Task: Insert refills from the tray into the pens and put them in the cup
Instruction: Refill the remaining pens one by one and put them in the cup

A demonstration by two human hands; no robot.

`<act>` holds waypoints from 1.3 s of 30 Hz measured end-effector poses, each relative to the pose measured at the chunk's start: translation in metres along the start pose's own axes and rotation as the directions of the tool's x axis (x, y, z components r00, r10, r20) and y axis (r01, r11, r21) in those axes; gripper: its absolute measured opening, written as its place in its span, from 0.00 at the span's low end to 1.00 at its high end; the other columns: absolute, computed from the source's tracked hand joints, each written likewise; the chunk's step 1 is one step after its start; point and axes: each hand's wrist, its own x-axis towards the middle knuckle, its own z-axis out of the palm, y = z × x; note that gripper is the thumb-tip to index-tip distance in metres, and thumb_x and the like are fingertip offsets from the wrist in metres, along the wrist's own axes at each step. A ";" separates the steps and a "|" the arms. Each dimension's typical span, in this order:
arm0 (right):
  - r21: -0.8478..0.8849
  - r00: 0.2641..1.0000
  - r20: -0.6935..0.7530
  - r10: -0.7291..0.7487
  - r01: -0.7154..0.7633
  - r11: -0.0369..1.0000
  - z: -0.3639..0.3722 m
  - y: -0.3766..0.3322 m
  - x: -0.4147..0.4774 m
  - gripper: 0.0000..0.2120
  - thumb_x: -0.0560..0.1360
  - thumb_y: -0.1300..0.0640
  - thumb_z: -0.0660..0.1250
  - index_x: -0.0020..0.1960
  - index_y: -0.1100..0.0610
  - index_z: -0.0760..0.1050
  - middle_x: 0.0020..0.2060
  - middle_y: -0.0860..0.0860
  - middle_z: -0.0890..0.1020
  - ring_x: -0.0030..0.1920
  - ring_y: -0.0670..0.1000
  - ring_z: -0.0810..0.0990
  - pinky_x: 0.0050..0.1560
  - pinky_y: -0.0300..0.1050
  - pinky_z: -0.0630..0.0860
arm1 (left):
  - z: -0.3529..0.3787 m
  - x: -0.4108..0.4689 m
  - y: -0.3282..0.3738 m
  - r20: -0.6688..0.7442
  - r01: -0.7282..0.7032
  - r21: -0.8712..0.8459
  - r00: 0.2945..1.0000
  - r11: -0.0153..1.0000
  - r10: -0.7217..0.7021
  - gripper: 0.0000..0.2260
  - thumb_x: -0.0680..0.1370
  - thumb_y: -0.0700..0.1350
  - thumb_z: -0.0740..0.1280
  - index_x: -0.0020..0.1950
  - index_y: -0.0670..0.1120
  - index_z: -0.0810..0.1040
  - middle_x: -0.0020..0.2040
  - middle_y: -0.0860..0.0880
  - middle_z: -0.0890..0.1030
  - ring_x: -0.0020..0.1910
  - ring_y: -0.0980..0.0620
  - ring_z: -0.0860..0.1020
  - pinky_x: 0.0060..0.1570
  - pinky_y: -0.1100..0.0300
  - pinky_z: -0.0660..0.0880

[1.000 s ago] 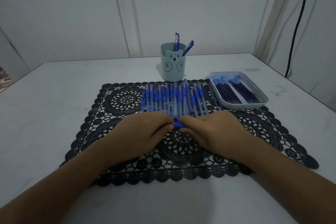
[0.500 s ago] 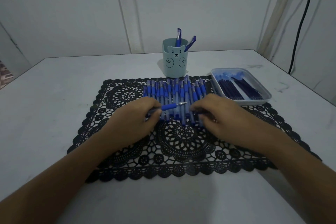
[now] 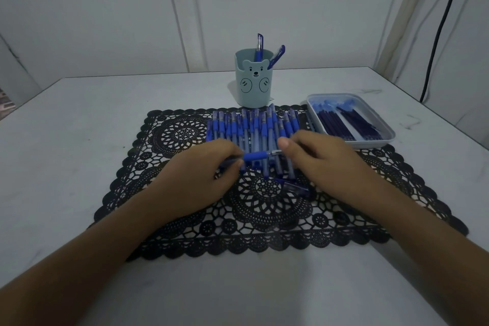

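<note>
Pen (image 3: pixel 255 156): left hand (image 3: pixel 201 180) grips barrel, right hand (image 3: pixel 322 164) pinches tip. Advice: steady barrel, twist tip only, keep level above mat (image 3: pixel 264 219).

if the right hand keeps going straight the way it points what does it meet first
Probably the tip of the pen that the left hand holds crosswise over the pen row; the right hand may be touching it now.

One cup (image 3: pixel 252 85) (two pens (image 3: pixel 276 56) inside) — one tray (image 3: pixel 371 144), one mat (image 3: pixel 169 222).
</note>
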 end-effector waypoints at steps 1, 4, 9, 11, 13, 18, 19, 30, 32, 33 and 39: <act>0.010 0.999 0.034 0.021 -0.022 1.000 0.002 0.001 0.000 0.19 0.74 0.40 0.53 0.36 0.52 0.73 0.29 0.48 0.75 0.27 0.43 0.69 0.30 0.32 0.67 | 0.001 0.000 0.001 0.005 -0.012 -0.003 1.000 1.000 0.012 0.12 0.75 0.56 0.53 0.46 0.53 0.74 0.35 0.60 0.72 0.36 0.62 0.72 0.28 0.70 0.65; 0.081 0.994 0.096 0.045 -0.053 0.995 0.006 0.005 0.002 0.18 0.76 0.45 0.56 0.36 0.55 0.75 0.27 0.48 0.75 0.25 0.41 0.68 0.28 0.32 0.66 | 0.001 -0.001 0.002 0.027 -0.050 -0.010 0.998 0.999 0.050 0.17 0.75 0.56 0.52 0.51 0.51 0.76 0.34 0.61 0.71 0.37 0.63 0.72 0.29 0.71 0.63; 0.184 0.996 0.088 0.005 -0.021 0.983 0.007 0.007 0.001 0.14 0.75 0.48 0.61 0.34 0.52 0.74 0.24 0.44 0.73 0.24 0.41 0.68 0.27 0.32 0.66 | -0.004 0.001 0.001 0.079 -0.053 -0.171 0.995 0.984 0.067 0.17 0.76 0.53 0.55 0.54 0.49 0.79 0.30 0.60 0.73 0.31 0.56 0.74 0.29 0.71 0.68; 0.190 0.996 0.080 -0.030 0.014 0.982 0.008 0.007 0.000 0.11 0.74 0.49 0.62 0.35 0.52 0.74 0.25 0.45 0.72 0.25 0.42 0.68 0.26 0.32 0.65 | -0.007 0.001 -0.001 0.116 -0.004 -0.215 0.993 0.977 0.030 0.10 0.78 0.49 0.58 0.50 0.52 0.79 0.27 0.58 0.74 0.27 0.57 0.72 0.26 0.71 0.67; 0.181 0.995 0.068 -0.075 0.062 0.982 0.007 0.007 -0.001 0.09 0.72 0.48 0.64 0.37 0.51 0.73 0.26 0.45 0.72 0.26 0.42 0.68 0.27 0.33 0.65 | -0.009 0.002 -0.002 0.166 0.043 -0.266 0.986 0.963 0.002 0.10 0.79 0.45 0.59 0.46 0.56 0.78 0.30 0.57 0.76 0.25 0.58 0.71 0.26 0.70 0.66; 0.221 0.997 0.056 -0.055 0.042 0.974 0.007 0.007 0.001 0.16 0.67 0.40 0.60 0.40 0.52 0.75 0.29 0.46 0.75 0.28 0.41 0.70 0.31 0.35 0.68 | -0.011 0.002 -0.003 0.164 0.056 -0.244 0.986 0.968 -0.016 0.09 0.79 0.42 0.60 0.47 0.49 0.79 0.29 0.54 0.75 0.26 0.58 0.71 0.26 0.71 0.66; 0.211 0.997 0.069 -0.047 0.031 0.977 0.006 0.008 0.000 0.17 0.69 0.40 0.58 0.39 0.52 0.75 0.28 0.45 0.75 0.28 0.41 0.70 0.31 0.35 0.69 | -0.011 0.002 -0.002 0.161 0.040 -0.223 0.987 0.974 -0.004 0.08 0.79 0.42 0.60 0.47 0.50 0.78 0.30 0.55 0.76 0.26 0.58 0.72 0.27 0.71 0.66; 0.152 0.989 0.143 -0.045 0.023 0.988 0.002 0.012 0.002 0.14 0.76 0.46 0.58 0.39 0.52 0.76 0.32 0.49 0.77 0.35 0.54 0.75 0.37 0.46 0.73 | -0.009 0.002 -0.004 0.117 -0.005 -0.165 0.993 0.986 0.024 0.13 0.76 0.48 0.57 0.53 0.49 0.79 0.31 0.58 0.75 0.33 0.54 0.74 0.31 0.71 0.69; 0.163 0.987 0.150 -0.064 0.039 0.986 0.003 0.014 0.002 0.04 0.75 0.51 0.63 0.44 0.49 0.75 0.36 0.48 0.77 0.38 0.50 0.76 0.38 0.40 0.73 | -0.009 0.001 -0.004 0.116 0.003 -0.170 0.993 0.986 0.017 0.12 0.75 0.49 0.57 0.51 0.50 0.79 0.31 0.57 0.75 0.33 0.55 0.74 0.31 0.70 0.69; 0.185 0.987 0.145 -0.065 0.038 0.982 0.003 0.014 0.002 0.02 0.74 0.51 0.65 0.46 0.48 0.74 0.37 0.47 0.77 0.39 0.47 0.76 0.38 0.37 0.73 | -0.009 0.002 -0.004 0.117 0.008 -0.172 0.993 0.985 0.012 0.12 0.75 0.49 0.57 0.50 0.50 0.79 0.31 0.56 0.75 0.32 0.55 0.73 0.30 0.70 0.69; 0.148 0.987 0.150 -0.064 0.042 0.988 0.005 0.010 0.002 0.05 0.76 0.51 0.61 0.41 0.46 0.73 0.35 0.45 0.77 0.34 0.45 0.74 0.36 0.37 0.72 | -0.008 0.001 -0.005 0.130 0.002 -0.146 0.991 0.989 0.017 0.10 0.78 0.47 0.59 0.54 0.49 0.79 0.32 0.57 0.75 0.35 0.52 0.74 0.32 0.69 0.70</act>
